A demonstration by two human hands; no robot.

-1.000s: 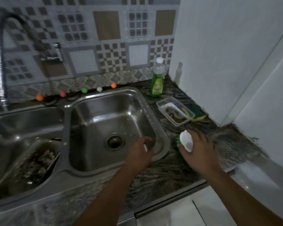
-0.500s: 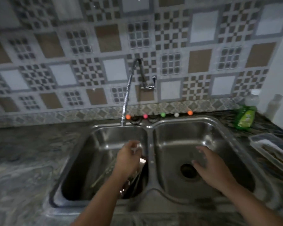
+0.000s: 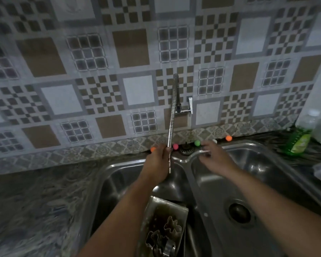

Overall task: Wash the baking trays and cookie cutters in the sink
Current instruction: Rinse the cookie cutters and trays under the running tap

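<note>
Left hand: I see my left hand [image 3: 157, 162] curled round the lower end of the flexible faucet hose [image 3: 171, 127], centre of frame, seemingly to aim the spout.
Right hand: my right hand [image 3: 214, 160] reaches with fingers loosely spread, holding nothing, over the back rim of the right basin, right of centre. I judge it is heading for the tap handle [image 3: 190, 105] on the wall above, though it is well short of it.
Baking tray: the baking tray [image 3: 156, 216] leans tilted in the left basin of the sink [image 3: 189, 182], bottom centre, below the spout so water can fall on it.
Cookie cutters: the cookie cutters [image 3: 165, 232] lie inside that tray, kept together for rinsing.
Water: I see none running.
Soap: a green dish soap bottle [image 3: 298, 141] stands on the counter at the right edge, within reach.
</note>
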